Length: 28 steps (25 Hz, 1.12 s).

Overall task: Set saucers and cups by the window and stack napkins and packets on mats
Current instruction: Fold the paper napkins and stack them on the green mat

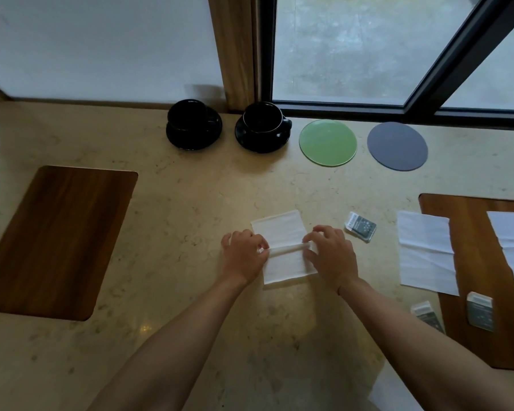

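- Hands: left hand [244,253] and right hand [330,252] pinched a raised fold across the thin white napkin [282,247], fingers curled.
- Napkin lay on the polished marbled table [190,209].

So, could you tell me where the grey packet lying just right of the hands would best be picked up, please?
Probably by its two long edges, coming straight down from above. The grey packet lies flat and tilted on the counter, apart from the napkin and the right hand, so a thumb-and-finger pinch across its narrow width should lift it.
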### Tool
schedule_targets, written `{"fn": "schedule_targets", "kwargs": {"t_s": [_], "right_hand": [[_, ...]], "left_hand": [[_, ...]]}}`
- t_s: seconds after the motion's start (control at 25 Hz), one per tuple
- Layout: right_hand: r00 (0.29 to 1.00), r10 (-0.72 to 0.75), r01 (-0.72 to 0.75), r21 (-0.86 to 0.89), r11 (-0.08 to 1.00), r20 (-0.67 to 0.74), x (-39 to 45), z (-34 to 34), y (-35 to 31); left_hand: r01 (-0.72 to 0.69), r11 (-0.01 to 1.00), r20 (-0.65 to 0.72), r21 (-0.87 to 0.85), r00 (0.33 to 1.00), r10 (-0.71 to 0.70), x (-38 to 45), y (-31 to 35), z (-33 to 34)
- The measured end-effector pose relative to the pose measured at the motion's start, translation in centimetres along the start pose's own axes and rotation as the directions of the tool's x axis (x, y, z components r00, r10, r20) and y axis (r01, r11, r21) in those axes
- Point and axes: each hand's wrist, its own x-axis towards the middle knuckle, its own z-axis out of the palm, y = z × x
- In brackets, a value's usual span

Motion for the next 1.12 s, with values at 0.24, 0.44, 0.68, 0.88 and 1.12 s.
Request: {"fn": "schedule_targets", "kwargs": {"t_s": [0.24, 0.44, 0.68, 0.88, 1.12], "right_hand": [[1.0, 0.008, -0.007, 0.016, 1.0, -0.027, 0.0, -0.1, 0.0], [1.0, 0.006, -0.006, 0.106, 0.994, 0.002, -1.2, -1.4, -0.1], [0.982, 0.017, -0.081, 0.335, 0.939, 0.189, -5.5, -3.8, -0.7], [0.955, 0.088, -0.243, 0.581, 0.777, 0.282, -10.6, -4.6, -1.0], [0.837, 0.199, -0.524, 0.645, 0.556, 0.509, -16.7, -1.4, -1.5]], "left_hand": [[-0.044, 0.997, 0.008, -0.061, 0.999, 0.045, -0.3, 0.0, -0.2], [-0.083, 0.986, -0.008, -0.148, 0.997, 0.082, -1.7, 0.3, -1.0], [-0.018, 0.908, 0.093, -0.418, 0.994, 0.063, -5.1, 0.9, -3.2], [0.051, 0.834, 0.147, -0.549, 0.988, 0.037, -9.6, 1.5, -3.7], [0.222, 0.82, 0.242, -0.527, 0.965, -0.106, -13.9, 0.6, -0.6]]}}
